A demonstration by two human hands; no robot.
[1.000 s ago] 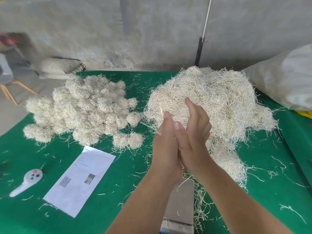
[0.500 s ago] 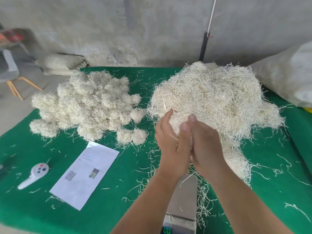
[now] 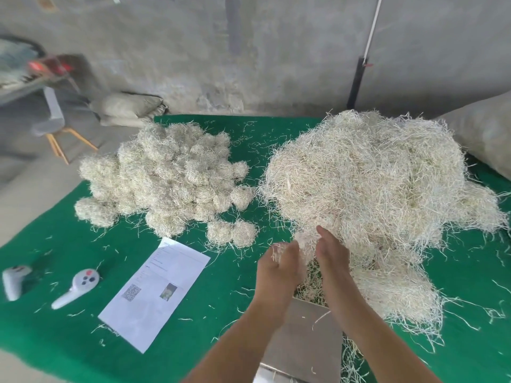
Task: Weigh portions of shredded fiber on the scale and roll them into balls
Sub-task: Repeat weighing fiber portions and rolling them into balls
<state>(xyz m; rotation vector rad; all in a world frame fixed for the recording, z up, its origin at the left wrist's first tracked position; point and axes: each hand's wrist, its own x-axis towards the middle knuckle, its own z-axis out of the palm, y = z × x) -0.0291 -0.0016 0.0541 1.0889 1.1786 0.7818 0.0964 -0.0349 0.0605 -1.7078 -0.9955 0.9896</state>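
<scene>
A green-covered desk (image 3: 69,313) carries fiber balls (image 3: 166,178), a loose fiber heap (image 3: 373,183), a paper sheet (image 3: 157,288), two remotes (image 3: 77,286) — and a scale (image 3: 304,335).

Table (image 3: 69,313): covered in green felt-like cloth, matt, napped, strewn with stray pale strands.
Loose heap (image 3: 373,183) toward the far right corner: dry, straw-coloured shredded fiber, wiry and rough, matt.
Balls (image 3: 171,178) toward the far left corner: same fiber, compacted, bristly surface.
Scale (image 3: 307,335) at the near edge: flat platform, dull grey brushed metal, smooth.
Sheet (image 3: 154,294) near it: white printed paper, smooth, matt.
Two controllers (image 3: 80,286) at the left edge: white plastic, slightly glossy.
Wall (image 3: 249,51) beyond: rough grey concrete.
</scene>
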